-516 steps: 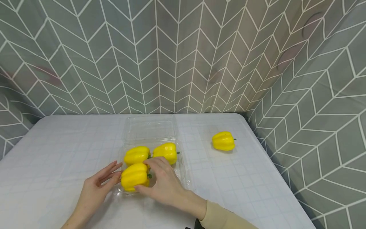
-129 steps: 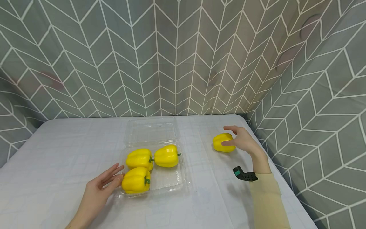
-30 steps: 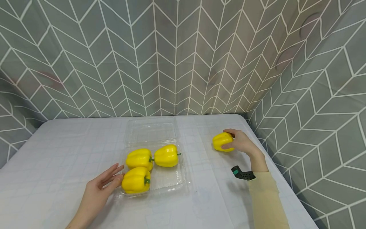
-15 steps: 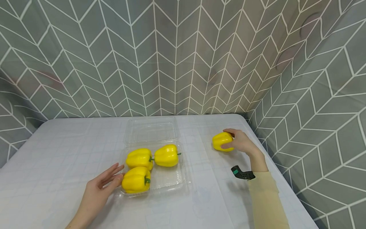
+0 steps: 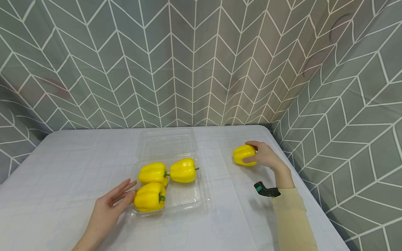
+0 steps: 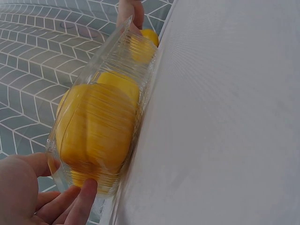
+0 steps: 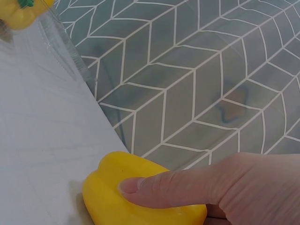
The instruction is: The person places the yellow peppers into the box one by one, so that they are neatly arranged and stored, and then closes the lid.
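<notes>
A clear hinged plastic container (image 5: 185, 195) lies opened out on the table, with three yellow bell peppers in its base. Two, the back-left pepper (image 5: 153, 174) and the back-right pepper (image 5: 183, 170), sit along the hinge side; the front-left pepper (image 5: 149, 197) is nearest my left hand (image 5: 108, 207). That hand holds the container's left edge, thumb at the rim and fingertips against the outer wall (image 6: 96, 140). My right hand (image 5: 267, 155) grips a separate yellow bell pepper (image 5: 243, 155) on the table, thumb (image 7: 159, 188) across its near side. Its stem end is hidden by the hand.
The container's lid (image 5: 166, 145) lies flat behind the base, toward the table's back edge. A white cloth covers the table (image 5: 220, 223). Grey patterned curtains (image 5: 194, 62) hang behind and to the right. A black band (image 5: 267, 190) is on the right wrist.
Earlier the right hand held the front-left pepper in the container; it let go, reached right and took hold of the separate pepper. In the last second nothing visibly moves.
</notes>
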A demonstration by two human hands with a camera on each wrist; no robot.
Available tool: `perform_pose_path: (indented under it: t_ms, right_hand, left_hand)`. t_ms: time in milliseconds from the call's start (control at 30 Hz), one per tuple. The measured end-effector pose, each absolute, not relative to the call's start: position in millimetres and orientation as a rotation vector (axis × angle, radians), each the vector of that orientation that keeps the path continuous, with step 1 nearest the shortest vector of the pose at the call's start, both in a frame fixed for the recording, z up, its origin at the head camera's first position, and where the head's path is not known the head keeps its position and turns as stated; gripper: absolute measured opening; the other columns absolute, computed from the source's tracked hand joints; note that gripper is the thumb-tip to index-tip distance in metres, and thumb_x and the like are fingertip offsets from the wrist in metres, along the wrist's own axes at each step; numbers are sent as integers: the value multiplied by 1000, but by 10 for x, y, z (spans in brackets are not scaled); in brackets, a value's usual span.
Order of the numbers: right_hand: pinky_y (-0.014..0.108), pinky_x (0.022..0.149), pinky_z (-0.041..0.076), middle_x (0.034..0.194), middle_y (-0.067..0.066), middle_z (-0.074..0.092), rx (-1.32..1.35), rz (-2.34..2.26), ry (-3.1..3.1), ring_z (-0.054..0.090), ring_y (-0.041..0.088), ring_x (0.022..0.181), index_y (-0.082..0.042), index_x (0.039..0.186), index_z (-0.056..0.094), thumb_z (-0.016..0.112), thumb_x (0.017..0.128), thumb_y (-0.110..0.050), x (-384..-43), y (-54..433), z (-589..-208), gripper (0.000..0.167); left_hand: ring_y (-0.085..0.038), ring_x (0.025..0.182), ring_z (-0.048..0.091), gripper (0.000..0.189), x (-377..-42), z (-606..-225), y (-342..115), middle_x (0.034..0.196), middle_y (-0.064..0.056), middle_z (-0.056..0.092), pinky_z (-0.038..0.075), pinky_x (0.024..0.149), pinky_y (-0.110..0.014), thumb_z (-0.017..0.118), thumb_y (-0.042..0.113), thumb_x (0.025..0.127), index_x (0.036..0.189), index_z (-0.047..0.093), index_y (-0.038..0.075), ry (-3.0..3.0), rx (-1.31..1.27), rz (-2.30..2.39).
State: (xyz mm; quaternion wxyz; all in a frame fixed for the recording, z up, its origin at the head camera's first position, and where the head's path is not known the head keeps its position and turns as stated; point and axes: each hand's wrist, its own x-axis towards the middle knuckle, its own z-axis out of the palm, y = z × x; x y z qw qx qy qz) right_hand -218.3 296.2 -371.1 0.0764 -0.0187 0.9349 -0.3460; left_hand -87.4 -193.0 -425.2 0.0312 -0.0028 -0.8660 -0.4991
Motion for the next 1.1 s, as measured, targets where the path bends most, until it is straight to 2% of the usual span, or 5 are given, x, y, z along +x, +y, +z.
perform_pose_path:
  t_ms: [533,1100]
  right_hand:
    - [57,113,38,147,24,47,-64,-1040,2797,47,37,125,1,148,42,79,84,-19,-2169,2957,-3683,77]
    - [56,113,38,147,23,47,-78,-1045,2805,47,36,124,1,148,42,80,83,-21,-2192,2990,-3702,78]
  left_hand:
    - [20,101,53,63,-883,-4245,-1932,142,-7,60,58,84,-17,60,42,100,152,43,11,-2694,7,-1540]
    - [18,101,55,62,-869,-4245,-1930,141,-8,60,56,82,-13,61,39,100,151,43,10,-2668,-21,-1551]
